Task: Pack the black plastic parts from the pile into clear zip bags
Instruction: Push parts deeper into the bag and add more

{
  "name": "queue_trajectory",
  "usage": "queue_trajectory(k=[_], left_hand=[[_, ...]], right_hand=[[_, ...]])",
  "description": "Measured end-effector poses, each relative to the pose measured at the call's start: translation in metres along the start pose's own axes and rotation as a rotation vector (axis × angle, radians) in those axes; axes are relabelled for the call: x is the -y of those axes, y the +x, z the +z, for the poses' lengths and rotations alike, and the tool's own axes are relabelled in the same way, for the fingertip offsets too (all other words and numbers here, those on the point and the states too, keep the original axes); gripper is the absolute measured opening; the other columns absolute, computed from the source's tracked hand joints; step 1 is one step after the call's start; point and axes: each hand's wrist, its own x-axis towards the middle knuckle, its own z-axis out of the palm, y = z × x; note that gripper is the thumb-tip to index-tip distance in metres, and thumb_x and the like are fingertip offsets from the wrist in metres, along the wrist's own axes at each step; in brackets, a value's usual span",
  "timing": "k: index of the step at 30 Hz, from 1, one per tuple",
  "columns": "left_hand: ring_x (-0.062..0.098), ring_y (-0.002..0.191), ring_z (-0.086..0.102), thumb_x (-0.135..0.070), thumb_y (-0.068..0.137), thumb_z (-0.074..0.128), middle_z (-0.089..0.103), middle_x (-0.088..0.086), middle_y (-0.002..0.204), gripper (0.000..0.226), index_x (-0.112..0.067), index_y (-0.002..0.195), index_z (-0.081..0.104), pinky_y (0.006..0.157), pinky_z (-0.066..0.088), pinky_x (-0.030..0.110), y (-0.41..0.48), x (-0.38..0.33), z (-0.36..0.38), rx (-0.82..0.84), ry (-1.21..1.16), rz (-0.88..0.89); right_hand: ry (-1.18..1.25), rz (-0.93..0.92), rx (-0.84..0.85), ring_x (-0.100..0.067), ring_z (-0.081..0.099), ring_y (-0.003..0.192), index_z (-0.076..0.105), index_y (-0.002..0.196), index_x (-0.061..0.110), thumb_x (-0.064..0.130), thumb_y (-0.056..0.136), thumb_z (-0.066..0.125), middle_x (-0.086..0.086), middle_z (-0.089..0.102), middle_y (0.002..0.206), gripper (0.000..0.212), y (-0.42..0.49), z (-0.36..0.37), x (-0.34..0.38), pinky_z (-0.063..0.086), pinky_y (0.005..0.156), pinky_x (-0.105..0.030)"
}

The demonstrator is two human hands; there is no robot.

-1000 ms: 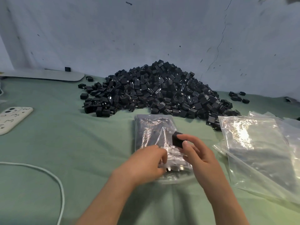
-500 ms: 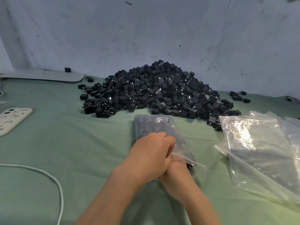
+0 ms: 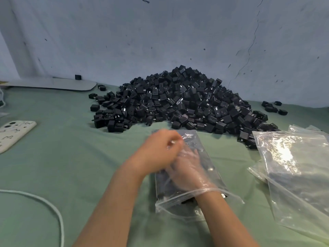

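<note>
A large pile of black plastic parts [image 3: 178, 100] lies against the wall at the back of the green table. In front of it lies a clear zip bag [image 3: 211, 168], its mouth toward me, with several black parts inside. My right hand [image 3: 187, 173] is inside the bag up to the wrist and shows through the film; its fingertips are hidden under my left hand. My left hand [image 3: 156, 154] lies on top of the bag with curled fingers pinching the upper film.
A stack of empty clear bags [image 3: 293, 166] lies at the right. A white phone case [image 3: 12, 132] and a white cable [image 3: 53, 211] are at the left, a flat white board [image 3: 53, 84] at the back left. A few loose parts [image 3: 272, 107] sit right of the pile.
My right hand, which held a black part above the bag, has gone in through the mouth and reached deep inside. My left hand has moved farther up the bag.
</note>
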Motion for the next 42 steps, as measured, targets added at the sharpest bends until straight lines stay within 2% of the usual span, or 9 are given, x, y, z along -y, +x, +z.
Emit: queue_trajectory(k=[2, 3, 7, 11, 19, 24, 31, 38, 42], left_hand=[[0.012, 0.124, 0.043, -0.019, 0.097, 0.046, 0.047, 0.001, 0.133, 0.030, -0.016, 0.125, 0.057, 0.098, 0.028, 0.014, 0.029, 0.029, 0.003, -0.286, -0.084, -0.151], [0.017, 0.134, 0.034, -0.019, 0.097, 0.046, 0.037, 0.007, 0.144, 0.035, -0.014, 0.131, 0.053, 0.106, 0.021, 0.018, 0.038, 0.042, 0.008, -0.330, -0.093, -0.232], [0.024, 0.144, 0.016, -0.035, 0.095, 0.050, 0.018, 0.015, 0.155, 0.046, -0.024, 0.139, 0.045, 0.117, 0.016, 0.033, 0.050, 0.077, 0.035, -0.271, -0.126, -0.383], [0.024, 0.145, 0.014, -0.041, 0.091, 0.055, 0.016, 0.012, 0.156, 0.059, -0.028, 0.145, 0.036, 0.118, 0.016, 0.035, 0.049, 0.089, 0.043, -0.231, -0.144, -0.358], [0.018, 0.138, 0.030, -0.033, 0.088, 0.061, 0.032, 0.003, 0.150, 0.062, -0.023, 0.145, 0.036, 0.115, 0.024, 0.034, 0.050, 0.091, 0.041, -0.248, -0.254, -0.320], [0.015, 0.136, 0.034, -0.028, 0.088, 0.062, 0.037, 0.001, 0.149, 0.063, -0.019, 0.145, 0.036, 0.114, 0.028, 0.035, 0.050, 0.090, 0.041, -0.249, -0.307, -0.306], [0.014, 0.136, 0.035, -0.025, 0.089, 0.061, 0.039, 0.001, 0.148, 0.061, -0.018, 0.144, 0.037, 0.109, 0.027, 0.025, 0.049, 0.089, 0.040, -0.263, -0.294, -0.299], [0.014, 0.136, 0.035, -0.026, 0.089, 0.062, 0.039, 0.001, 0.148, 0.061, -0.019, 0.144, 0.037, 0.112, 0.028, 0.030, 0.049, 0.088, 0.040, -0.265, -0.299, -0.299], [0.015, 0.136, 0.035, -0.025, 0.089, 0.061, 0.039, 0.001, 0.148, 0.061, -0.018, 0.144, 0.037, 0.113, 0.028, 0.032, 0.049, 0.088, 0.041, -0.265, -0.292, -0.299]], right_hand=[[0.052, -0.004, 0.023, -0.024, 0.030, 0.137, 0.047, 0.127, 0.042, 0.048, 0.100, 0.028, 0.002, 0.049, 0.137, 0.034, 0.001, 0.000, 0.001, 0.004, 0.115, -0.056], [0.042, -0.002, 0.030, -0.023, 0.033, 0.135, 0.048, 0.122, 0.045, 0.049, 0.100, 0.026, 0.006, 0.053, 0.131, 0.031, 0.001, 0.001, 0.001, 0.002, 0.115, -0.056], [0.053, -0.016, 0.036, -0.022, 0.033, 0.136, 0.042, 0.125, 0.045, 0.052, 0.099, 0.023, 0.008, 0.056, 0.131, 0.033, 0.006, 0.002, 0.001, 0.004, 0.114, -0.058], [0.027, -0.020, 0.066, -0.021, 0.015, 0.145, 0.032, 0.139, 0.045, 0.052, 0.100, 0.020, 0.004, 0.040, 0.147, 0.041, 0.016, 0.005, 0.001, -0.002, 0.114, -0.056], [0.087, -0.012, 0.015, -0.021, 0.029, 0.138, 0.044, 0.129, 0.042, 0.046, 0.101, 0.025, 0.003, 0.054, 0.133, 0.034, 0.013, 0.006, -0.002, 0.003, 0.117, -0.053], [0.056, -0.026, -0.022, -0.021, 0.036, 0.130, 0.049, 0.122, 0.038, 0.044, 0.101, 0.028, 0.007, 0.050, 0.132, 0.030, 0.011, 0.003, 0.000, 0.014, 0.115, -0.052], [0.049, 0.020, 0.081, -0.022, 0.011, 0.147, 0.034, 0.141, 0.039, 0.049, 0.101, 0.021, 0.003, 0.022, 0.157, 0.043, 0.015, 0.005, 0.001, 0.001, 0.118, -0.054], [0.028, -0.017, 0.062, -0.024, 0.023, 0.142, 0.042, 0.134, 0.038, 0.046, 0.102, 0.022, 0.009, 0.039, 0.148, 0.038, 0.013, 0.003, 0.001, 0.002, 0.117, -0.056], [0.001, -0.013, 0.078, -0.024, 0.022, 0.143, 0.039, 0.138, 0.035, 0.045, 0.103, 0.020, 0.009, 0.033, 0.152, 0.041, 0.014, 0.002, 0.002, 0.003, 0.117, -0.056]])
